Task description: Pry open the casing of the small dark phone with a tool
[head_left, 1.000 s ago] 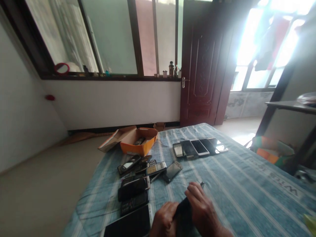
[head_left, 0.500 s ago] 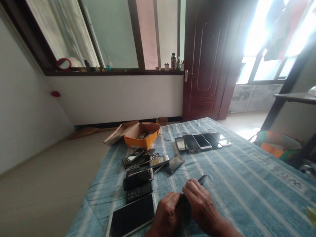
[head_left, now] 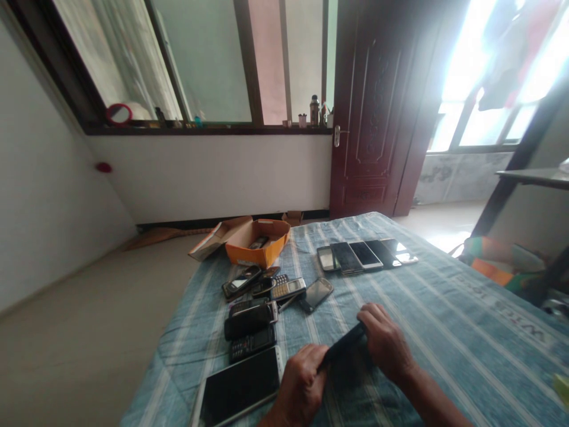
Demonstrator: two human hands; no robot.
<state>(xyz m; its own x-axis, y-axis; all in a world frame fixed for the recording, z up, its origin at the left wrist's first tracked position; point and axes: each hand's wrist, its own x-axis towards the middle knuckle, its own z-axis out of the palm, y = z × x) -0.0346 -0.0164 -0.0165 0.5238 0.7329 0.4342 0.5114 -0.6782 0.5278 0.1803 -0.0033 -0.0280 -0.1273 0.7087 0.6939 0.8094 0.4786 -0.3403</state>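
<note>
Two hands, our left hand point(head_left: 300, 388) and right hand point(head_left: 386, 344), grip a dark phone point(head_left: 342, 347) by its ends; five phones point(head_left: 364, 255) are lined up, the left heap point(head_left: 262, 302) remains unsorted.

orange box point(head_left: 258, 244), row of smartphones point(head_left: 365, 255), striped blue cloth point(head_left: 444, 332).

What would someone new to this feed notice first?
Both hands, left hand and right hand, grip a dark phone at its two ends over the striped cloth. Left of them lies a heap of old phones; beyond, a neat row of smartphones and an orange box.
</note>
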